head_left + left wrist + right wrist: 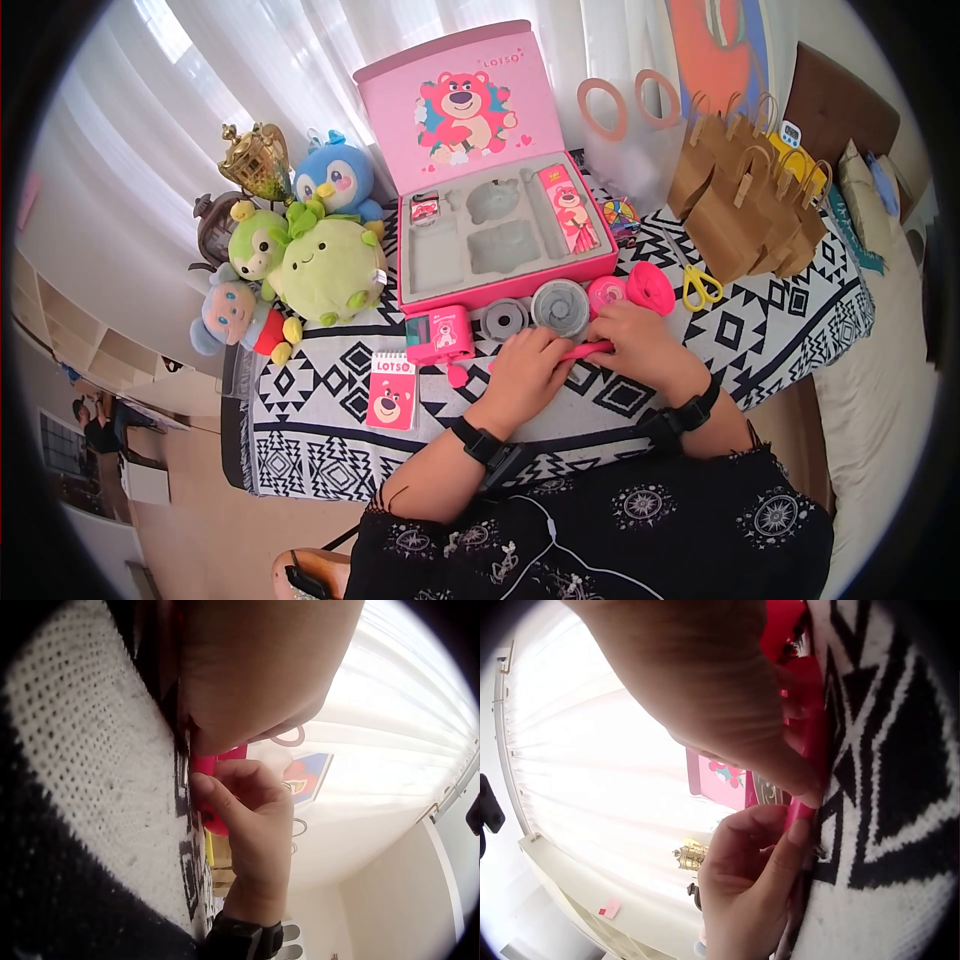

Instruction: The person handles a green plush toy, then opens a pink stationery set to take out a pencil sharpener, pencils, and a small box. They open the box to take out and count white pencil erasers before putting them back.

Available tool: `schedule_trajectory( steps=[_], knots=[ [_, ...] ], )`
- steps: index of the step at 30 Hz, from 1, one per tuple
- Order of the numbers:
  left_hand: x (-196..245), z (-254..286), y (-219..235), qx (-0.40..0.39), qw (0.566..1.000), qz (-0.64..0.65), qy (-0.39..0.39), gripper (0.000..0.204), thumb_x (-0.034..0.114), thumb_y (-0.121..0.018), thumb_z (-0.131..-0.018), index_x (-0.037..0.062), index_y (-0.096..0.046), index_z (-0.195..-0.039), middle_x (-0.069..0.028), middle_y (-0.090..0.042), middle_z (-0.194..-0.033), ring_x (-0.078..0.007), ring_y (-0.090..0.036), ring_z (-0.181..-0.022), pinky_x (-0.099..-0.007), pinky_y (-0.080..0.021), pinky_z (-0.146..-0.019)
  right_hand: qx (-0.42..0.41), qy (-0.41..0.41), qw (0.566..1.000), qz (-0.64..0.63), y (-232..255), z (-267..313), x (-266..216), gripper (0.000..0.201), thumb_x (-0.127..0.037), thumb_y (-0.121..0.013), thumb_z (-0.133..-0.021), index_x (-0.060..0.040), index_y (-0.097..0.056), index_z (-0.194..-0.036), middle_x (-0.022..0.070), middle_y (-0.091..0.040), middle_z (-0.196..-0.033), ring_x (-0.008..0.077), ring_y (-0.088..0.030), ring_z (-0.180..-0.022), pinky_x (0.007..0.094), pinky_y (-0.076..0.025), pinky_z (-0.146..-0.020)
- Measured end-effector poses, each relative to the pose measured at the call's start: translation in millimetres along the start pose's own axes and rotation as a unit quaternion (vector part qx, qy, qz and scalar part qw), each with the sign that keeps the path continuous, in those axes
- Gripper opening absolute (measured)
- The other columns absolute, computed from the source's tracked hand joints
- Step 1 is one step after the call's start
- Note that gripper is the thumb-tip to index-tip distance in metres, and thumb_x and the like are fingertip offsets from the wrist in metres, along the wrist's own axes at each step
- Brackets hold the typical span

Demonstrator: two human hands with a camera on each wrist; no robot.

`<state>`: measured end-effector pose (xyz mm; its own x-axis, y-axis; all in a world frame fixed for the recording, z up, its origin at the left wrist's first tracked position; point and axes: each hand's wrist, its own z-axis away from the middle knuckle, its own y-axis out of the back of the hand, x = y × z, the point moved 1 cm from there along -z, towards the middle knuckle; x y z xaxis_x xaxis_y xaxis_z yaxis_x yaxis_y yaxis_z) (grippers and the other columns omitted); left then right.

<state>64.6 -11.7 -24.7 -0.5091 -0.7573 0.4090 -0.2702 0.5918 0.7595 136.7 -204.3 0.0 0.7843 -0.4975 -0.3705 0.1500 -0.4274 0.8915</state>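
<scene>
Both hands pinch a slim bright-pink stick-shaped piece [588, 350] low over the patterned cloth; its exact kind I cannot tell. My left hand [528, 368] has its fingers curled at the left end, partly covering it. From the other side my right hand [642, 345] grips it between thumb and fingers, as the left wrist view shows too. Just beyond the fingers lie a round grey ribbed piece [560, 308] and a smaller grey ring [505, 320]. Beside the right hand are a pink round piece [607, 292] and a pink bowl-like piece [650, 288].
An open pink gift box [508, 285] with a moulded tray stands behind. Left are plush toys [335, 270], a pink boxy case [440, 335] and a notepad [392, 392]. Yellow scissors [702, 288] and brown paper bags [740, 215] lie to the right.
</scene>
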Motion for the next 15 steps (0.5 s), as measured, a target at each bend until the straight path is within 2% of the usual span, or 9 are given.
schedule_trajectory(
  steps=[7,12,15],
  knots=[
    [-1,0,0,0.012,1.0,-0.011,0.015,0.018,0.015,-0.074,-0.079,0.0092,-0.065,-0.094,-0.0059,-0.06,-0.093,-0.0266,-0.058,-0.087,-0.0393,-0.042,-0.075,-0.063,-0.077,0.994,-0.044,0,2,1,0.022,-0.022,-0.075,-0.077,-0.008,-0.063,-0.09,0.0078,-0.06,-0.089,0.0302,-0.063,-0.086,0.0416,-0.051,-0.071],
    [1,-3,3,0.035,0.999,-0.006,0.001,0.018,0.015,-0.074,-0.078,0.0093,-0.065,-0.093,-0.0048,-0.06,-0.092,-0.0254,-0.057,-0.086,-0.0386,-0.04,-0.075,-0.005,-0.03,0.989,-0.145,-18,2,-4,0.018,-0.016,-0.07,-0.083,-0.007,-0.062,-0.096,0.0104,-0.059,-0.094,0.0314,-0.063,-0.085,0.041,-0.052,-0.07],
    [1,-2,3,0.034,0.999,0.0,0.003,0.018,0.014,-0.074,-0.078,0.0094,-0.065,-0.093,-0.0046,-0.06,-0.093,-0.0254,-0.057,-0.086,-0.0384,-0.04,-0.074,0.011,-0.023,0.986,-0.167,-18,1,-6,0.016,-0.013,-0.07,-0.082,-0.0068,-0.062,-0.095,0.0099,-0.059,-0.092,0.0307,-0.063,-0.084,0.0403,-0.052,-0.068]
  ],
)
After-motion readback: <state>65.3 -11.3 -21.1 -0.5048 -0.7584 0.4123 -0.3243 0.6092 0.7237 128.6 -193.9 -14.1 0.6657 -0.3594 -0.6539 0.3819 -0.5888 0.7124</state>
